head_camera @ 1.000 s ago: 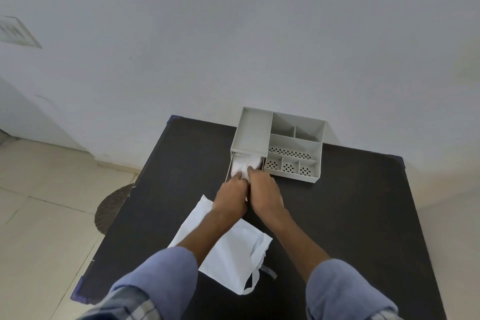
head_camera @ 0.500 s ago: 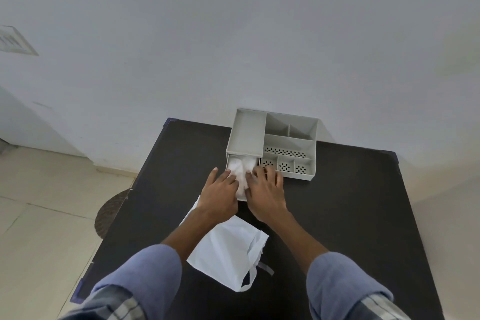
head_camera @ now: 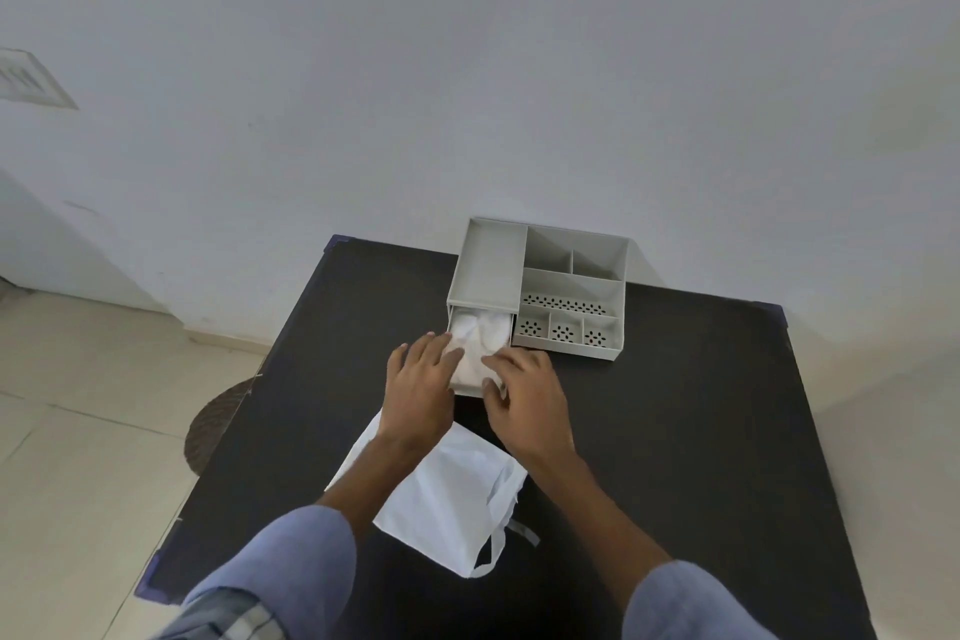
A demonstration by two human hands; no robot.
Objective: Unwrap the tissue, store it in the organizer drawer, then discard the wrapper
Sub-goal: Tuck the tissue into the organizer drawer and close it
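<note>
Two blue sleeves (head_camera: 291,566) reach forward from the bottom of the frame over a dark table (head_camera: 675,431). Between the forearms, a flat white wrapper (head_camera: 441,499) lies on the tabletop, partly under the left forearm, with a loop handle at its near right corner. Beyond it, the left hand (head_camera: 418,392) and the right hand (head_camera: 527,395) lie palm-down side by side at the front of a pulled-out drawer (head_camera: 467,391). Both hands are spread, fingers loosely apart, and clamp nothing; the left fingertips (head_camera: 441,343) and the right hand's fingers rest on the white tissue (head_camera: 480,340). The tissue sits crumpled inside the drawer, filling it from the front edge back under the organizer's top. The grey organizer (head_camera: 540,296) stands at the far side of the table, against the pale wall (head_camera: 519,68). Its drawer slot is on the left under a shallow tray, and open compartments with perforated floors are on the right. To the left of the table, a round woven mat (head_camera: 218,426) lies on the tiled floor (head_camera: 78,405).
</note>
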